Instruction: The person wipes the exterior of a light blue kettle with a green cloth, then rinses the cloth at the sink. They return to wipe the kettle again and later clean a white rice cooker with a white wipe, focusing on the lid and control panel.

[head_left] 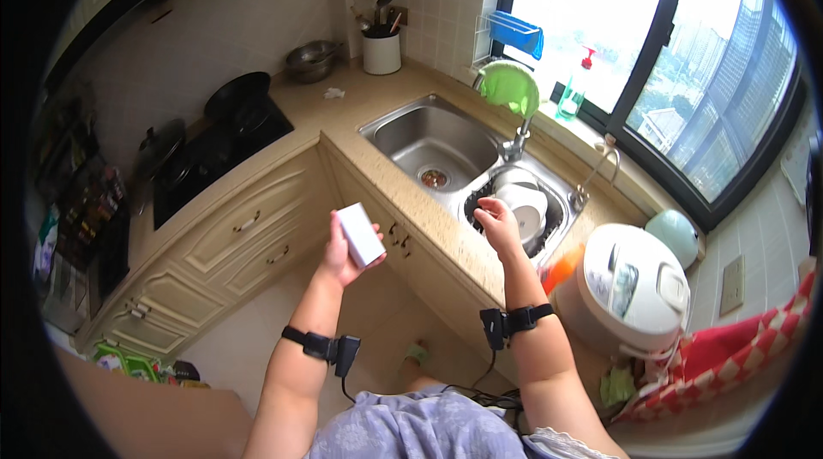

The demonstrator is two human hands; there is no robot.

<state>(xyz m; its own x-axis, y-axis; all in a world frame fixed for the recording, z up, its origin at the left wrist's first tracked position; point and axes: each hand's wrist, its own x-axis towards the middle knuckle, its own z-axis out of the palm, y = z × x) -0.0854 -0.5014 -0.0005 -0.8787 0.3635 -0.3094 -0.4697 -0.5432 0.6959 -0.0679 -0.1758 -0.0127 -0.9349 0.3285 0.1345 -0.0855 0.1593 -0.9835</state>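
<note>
My left hand (342, 258) is closed around a white rectangular block-shaped object (361, 234), held over the floor in front of the lower cabinets. Raised at the near edge of the right sink basin, my right hand (500, 227) has its fingers bent and nothing visible in them. Just beyond it, white plates and bowls (528, 209) stand in a dark rack inside that basin. The larger steel sink basin (437, 137) lies to the left, with reddish scraps in its drain strainer (434, 178). A black strap with a small device sits on each forearm.
A rice cooker (633, 279) stands on the counter at right, an orange object (562, 266) beside it. The faucet (514, 144) rises behind the basins. A black pan (238, 96) rests on the cooktop at left. The stone counter edge (411, 202) runs close before me. Cables hang near my waist.
</note>
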